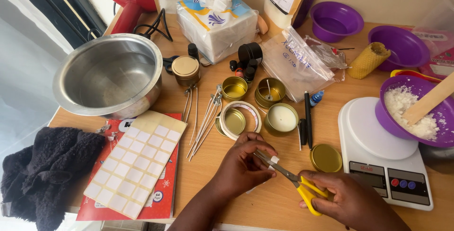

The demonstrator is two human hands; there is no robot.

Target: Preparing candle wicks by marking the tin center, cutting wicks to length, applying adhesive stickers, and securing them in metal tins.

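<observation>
My right hand (347, 198) grips yellow-handled scissors (309, 194) near the table's front edge. Their blades point left and close on a small white piece (274, 160) pinched in my left hand (243, 165). Just beyond my hands lie a roll of white tape (242, 108) around a gold tin, a tin candle with white wax (282, 118), and a gold lid (326, 158). Several candle wicks (203, 122) lie to the left of the tape.
A steel pot (111, 72), a sticker sheet (136, 160) on a red booklet and a black cloth (45, 169) sit left. A white scale (378, 141) with a purple bowl of wax flakes (418, 110) and wooden stick stands right. Tissue pack, wax bags, purple bowls, red heat gun behind.
</observation>
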